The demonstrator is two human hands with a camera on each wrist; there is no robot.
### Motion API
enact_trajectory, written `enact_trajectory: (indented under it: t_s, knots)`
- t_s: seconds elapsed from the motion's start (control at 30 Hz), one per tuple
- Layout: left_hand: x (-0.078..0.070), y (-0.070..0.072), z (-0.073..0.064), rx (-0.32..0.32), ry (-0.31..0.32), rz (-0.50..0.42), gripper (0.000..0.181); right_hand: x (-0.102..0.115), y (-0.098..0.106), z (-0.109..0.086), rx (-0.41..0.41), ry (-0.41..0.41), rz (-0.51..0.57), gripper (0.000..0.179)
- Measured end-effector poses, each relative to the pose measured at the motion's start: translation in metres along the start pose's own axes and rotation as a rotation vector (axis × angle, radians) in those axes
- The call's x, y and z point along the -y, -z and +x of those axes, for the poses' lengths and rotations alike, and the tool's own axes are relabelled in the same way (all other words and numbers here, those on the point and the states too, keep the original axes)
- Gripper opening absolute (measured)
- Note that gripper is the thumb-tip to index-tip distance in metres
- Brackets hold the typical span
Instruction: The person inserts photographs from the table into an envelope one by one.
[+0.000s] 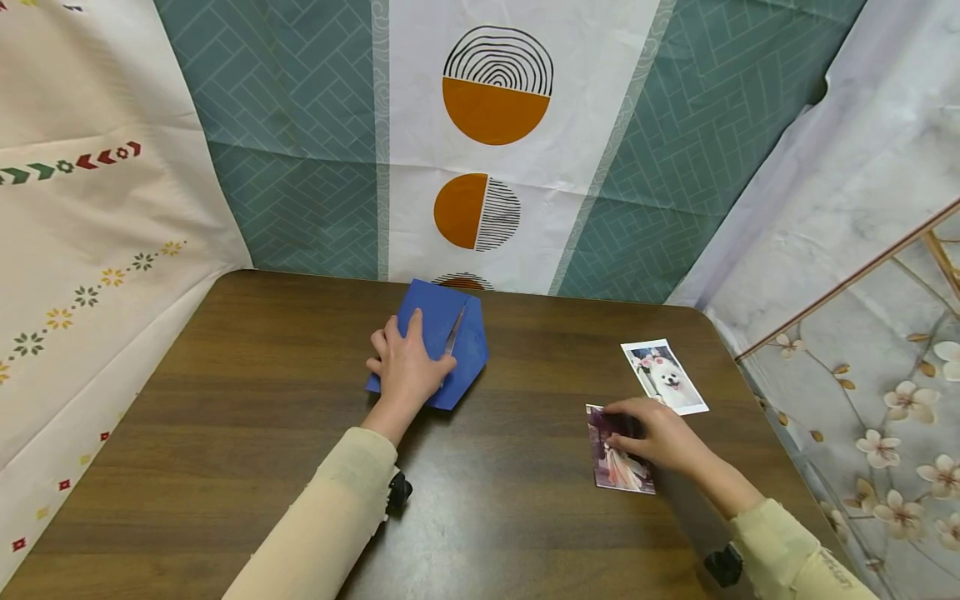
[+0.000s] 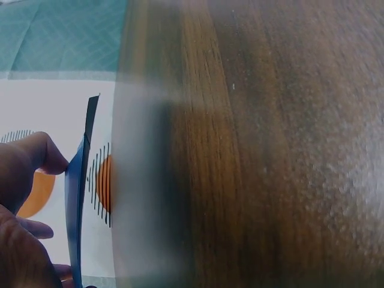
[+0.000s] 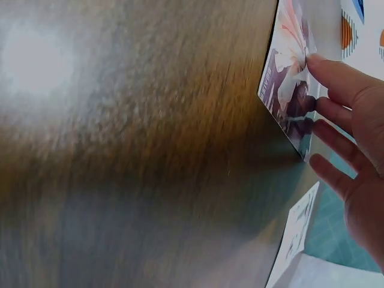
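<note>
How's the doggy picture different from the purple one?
The dog picture shows a fluffy white dog; the purple picture shows what looks like a pale pink dress. The dog picture lies farther back than the purple picture. The right hand touches the purple picture, not the dog picture. Both are rectangular and on the brown table.
</note>
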State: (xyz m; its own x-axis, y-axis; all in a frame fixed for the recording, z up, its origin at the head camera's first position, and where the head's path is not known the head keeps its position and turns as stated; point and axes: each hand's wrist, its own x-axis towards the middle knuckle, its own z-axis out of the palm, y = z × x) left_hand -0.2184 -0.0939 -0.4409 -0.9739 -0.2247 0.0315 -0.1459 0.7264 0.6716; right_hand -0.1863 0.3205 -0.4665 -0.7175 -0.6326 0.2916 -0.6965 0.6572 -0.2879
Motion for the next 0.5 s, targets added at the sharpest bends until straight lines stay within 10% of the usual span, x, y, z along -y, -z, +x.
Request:
enact_trajectory:
  t_s: [0.5]
  knots:
    - [0.001, -0.001, -0.001, 0.014, 0.006, 0.003, 0.093, 0.012, -0.005, 0.013, 0.012, -0.023, 0.001, 0.043]
